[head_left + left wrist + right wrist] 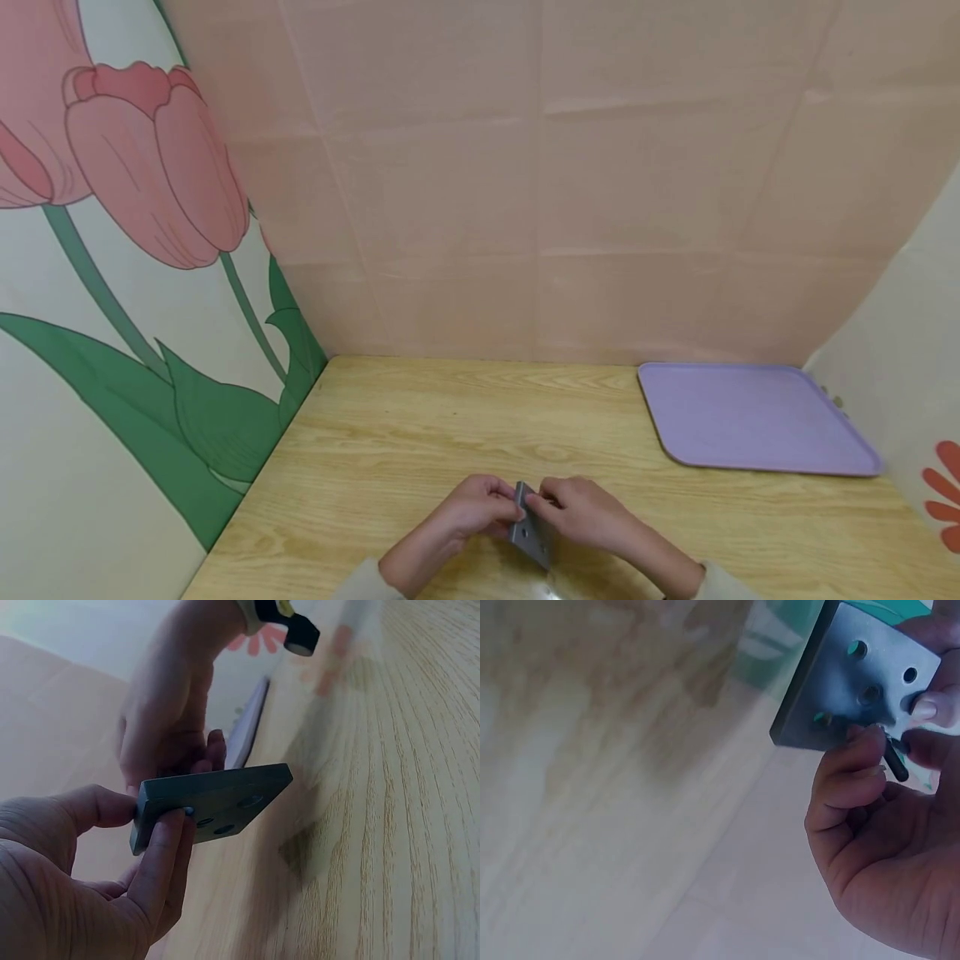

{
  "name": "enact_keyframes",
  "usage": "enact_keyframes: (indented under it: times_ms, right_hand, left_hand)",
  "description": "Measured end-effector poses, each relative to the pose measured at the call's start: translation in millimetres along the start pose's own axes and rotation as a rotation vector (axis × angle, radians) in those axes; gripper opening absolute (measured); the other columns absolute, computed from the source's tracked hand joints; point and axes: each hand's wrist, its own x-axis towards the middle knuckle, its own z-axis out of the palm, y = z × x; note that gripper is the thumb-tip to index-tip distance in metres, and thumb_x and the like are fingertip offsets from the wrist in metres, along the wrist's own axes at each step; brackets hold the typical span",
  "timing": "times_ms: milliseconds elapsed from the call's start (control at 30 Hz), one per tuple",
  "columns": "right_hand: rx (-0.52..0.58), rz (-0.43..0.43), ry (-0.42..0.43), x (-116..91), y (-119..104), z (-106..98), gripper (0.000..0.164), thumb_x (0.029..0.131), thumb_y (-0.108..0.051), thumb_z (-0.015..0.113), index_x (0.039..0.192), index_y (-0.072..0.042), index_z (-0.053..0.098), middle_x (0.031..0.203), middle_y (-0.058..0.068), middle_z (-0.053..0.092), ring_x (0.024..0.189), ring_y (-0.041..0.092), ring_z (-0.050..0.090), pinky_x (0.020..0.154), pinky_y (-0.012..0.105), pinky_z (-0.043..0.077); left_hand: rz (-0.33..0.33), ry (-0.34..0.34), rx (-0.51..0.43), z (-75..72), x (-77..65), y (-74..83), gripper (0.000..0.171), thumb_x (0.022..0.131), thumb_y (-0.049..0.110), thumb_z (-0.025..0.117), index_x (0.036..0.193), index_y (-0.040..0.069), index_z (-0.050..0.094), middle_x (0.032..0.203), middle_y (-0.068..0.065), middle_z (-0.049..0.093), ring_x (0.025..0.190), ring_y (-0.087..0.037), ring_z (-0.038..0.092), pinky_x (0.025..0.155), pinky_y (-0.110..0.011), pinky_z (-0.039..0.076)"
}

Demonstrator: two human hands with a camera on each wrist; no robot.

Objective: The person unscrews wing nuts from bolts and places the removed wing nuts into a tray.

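A grey metal plate (534,546) with several round holes is held up, tilted, above the wooden table. My left hand (476,508) grips one end of it, thumb on the edge and fingertips on the face, as the left wrist view shows. My right hand (588,515) is at the plate's other face. In the right wrist view its fingers pinch a short dark pin (895,762) at a corner hole of the plate (829,686). On the opposite face, a small rounded tip (190,811) shows beside my left fingertips. The pin's head is hidden by fingers.
A purple tray (757,417) lies at the back right of the wooden table (420,425). A pinkish sheet (540,183) hangs behind, and a tulip-printed panel (150,167) stands on the left. Something shiny (551,592) shows at the bottom edge of the head view.
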Motion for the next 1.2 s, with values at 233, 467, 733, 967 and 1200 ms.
enact_keyframes:
  times_ms: [233, 467, 733, 967, 1200]
  right_hand:
    - [-0.236, -0.159, 0.077, -2.9, 0.2, -4.7, 0.022, 0.089, -0.044, 0.056, 0.085, -0.022, 0.058, 0.066, -0.017, 0.047, 0.054, -0.001, 0.040, 0.045, 0.019, 0.034]
    - [-0.547, -0.369, 0.183, -3.2, 1.5, -5.2, 0.022, 0.081, -0.038, 0.066, 0.082, -0.019, 0.055, 0.072, -0.013, 0.049, 0.058, 0.000, 0.041, 0.042, 0.017, 0.033]
    - [-0.742, -0.558, 0.342, -1.4, 4.1, -4.0, 0.027, 0.073, -0.036, 0.073, 0.080, -0.019, 0.054, 0.069, -0.009, 0.048, 0.058, 0.006, 0.044, 0.042, 0.019, 0.033]
    - [-0.770, -0.589, 0.354, -0.8, 4.1, -4.6, 0.026, 0.075, -0.035, 0.073, 0.080, -0.018, 0.054, 0.069, -0.009, 0.048, 0.058, 0.007, 0.044, 0.042, 0.020, 0.033]
    - [-0.761, -0.576, 0.360, -1.0, 5.9, -2.6, 0.026, 0.075, -0.036, 0.073, 0.082, -0.019, 0.054, 0.069, -0.009, 0.049, 0.058, 0.006, 0.043, 0.042, 0.019, 0.034]
  left_hand:
    - [0.019, -0.004, -0.002, -0.7, 0.8, -0.3, 0.019, 0.075, 0.004, 0.067, 0.092, -0.003, 0.063, 0.082, -0.006, 0.067, 0.071, -0.015, 0.064, 0.060, -0.028, 0.054]
    - [0.025, 0.009, -0.007, 1.3, 1.7, -1.5, 0.019, 0.074, 0.001, 0.067, 0.092, -0.005, 0.063, 0.081, -0.007, 0.066, 0.070, -0.015, 0.064, 0.061, -0.029, 0.054]
    - [0.019, 0.003, 0.009, 1.3, 2.5, -1.0, 0.018, 0.074, 0.003, 0.067, 0.091, -0.003, 0.063, 0.082, -0.006, 0.066, 0.070, -0.014, 0.063, 0.060, -0.028, 0.054]
    - [0.017, 0.012, 0.018, 1.1, 3.2, -1.4, 0.017, 0.074, 0.003, 0.068, 0.089, -0.003, 0.063, 0.082, -0.005, 0.066, 0.070, -0.013, 0.062, 0.058, -0.027, 0.053]
    - [0.016, 0.000, 0.022, 0.2, 3.0, -0.8, 0.017, 0.074, 0.004, 0.068, 0.089, -0.002, 0.063, 0.082, -0.005, 0.066, 0.070, -0.013, 0.063, 0.059, -0.027, 0.053]
